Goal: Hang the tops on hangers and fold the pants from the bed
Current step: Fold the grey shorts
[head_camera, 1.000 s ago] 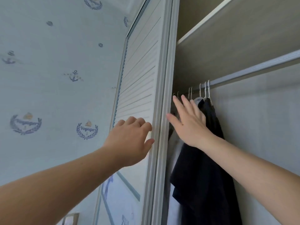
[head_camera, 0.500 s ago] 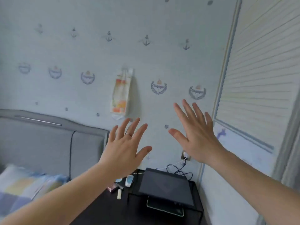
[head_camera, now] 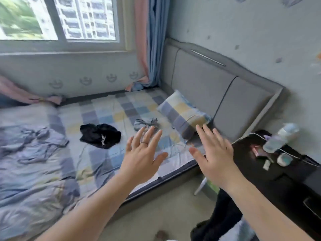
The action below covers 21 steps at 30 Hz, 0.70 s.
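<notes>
A crumpled black garment (head_camera: 100, 137) with a white drawstring lies in the middle of the checked bed (head_camera: 107, 159). A smaller grey bundled garment (head_camera: 145, 124) lies closer to the pillow. My left hand (head_camera: 143, 157) hovers over the bed's near edge with fingers spread, holding nothing; a ring is on one finger. My right hand (head_camera: 214, 155) is raised beside it, fingers straight and empty, above the gap between bed and nightstand. Both hands are apart from the clothes.
A rumpled lilac duvet (head_camera: 29, 164) covers the bed's left. A checked pillow (head_camera: 182, 113) leans on the grey headboard (head_camera: 224, 91). A black nightstand (head_camera: 284, 174) at right carries a bottle (head_camera: 279, 136), cables and small items. Dark cloth (head_camera: 220, 218) lies on the floor.
The view has swung left and down from the wardrobe door past the wall to the bed. Both hands left the wardrobe and now hover spread and empty over the bed's edge.
</notes>
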Available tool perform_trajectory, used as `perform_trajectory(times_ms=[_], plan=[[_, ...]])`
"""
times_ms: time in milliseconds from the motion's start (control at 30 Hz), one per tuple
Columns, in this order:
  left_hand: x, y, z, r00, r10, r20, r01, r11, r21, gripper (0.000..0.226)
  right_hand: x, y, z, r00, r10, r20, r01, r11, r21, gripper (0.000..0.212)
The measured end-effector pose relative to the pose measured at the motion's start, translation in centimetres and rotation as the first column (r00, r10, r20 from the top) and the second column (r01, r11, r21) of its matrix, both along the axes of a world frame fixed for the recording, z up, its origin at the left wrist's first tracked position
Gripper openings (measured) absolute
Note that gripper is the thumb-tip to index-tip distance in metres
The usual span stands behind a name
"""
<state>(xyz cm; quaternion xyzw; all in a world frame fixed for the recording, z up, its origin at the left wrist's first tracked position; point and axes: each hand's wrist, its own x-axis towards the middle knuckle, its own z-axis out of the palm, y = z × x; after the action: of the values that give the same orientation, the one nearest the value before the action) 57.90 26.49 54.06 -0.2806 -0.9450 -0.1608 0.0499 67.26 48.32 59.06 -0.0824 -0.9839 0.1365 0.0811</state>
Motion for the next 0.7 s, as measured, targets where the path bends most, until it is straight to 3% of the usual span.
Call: perform_trajectory(times_ms=[167,333,700], plan=[[-1.1,-6.0,-5.3,0.951,0.242,0.192,-0.233,0.97,-0.069,0.071,-7.4,-4.3,-6.5,0.973,0.177,0.147,-0.156,0.977,-0.147,0.084],[-4.5,-8.5,-8.3,0.873,0.373,0.315,-0.348,0.928,-0.135,0.069,-14.8,-6.2,-11.1,0.913,0.307,0.27,-0.25,0.942,-0.225,0.076],[-22.6,-1.4,-11.9,0.797,0.405,0.448,-0.389,0.912,-0.132,0.067,-32.4,0.4,-15.3,0.864,0.312,0.396,-0.232,0.944,-0.236,0.068]])
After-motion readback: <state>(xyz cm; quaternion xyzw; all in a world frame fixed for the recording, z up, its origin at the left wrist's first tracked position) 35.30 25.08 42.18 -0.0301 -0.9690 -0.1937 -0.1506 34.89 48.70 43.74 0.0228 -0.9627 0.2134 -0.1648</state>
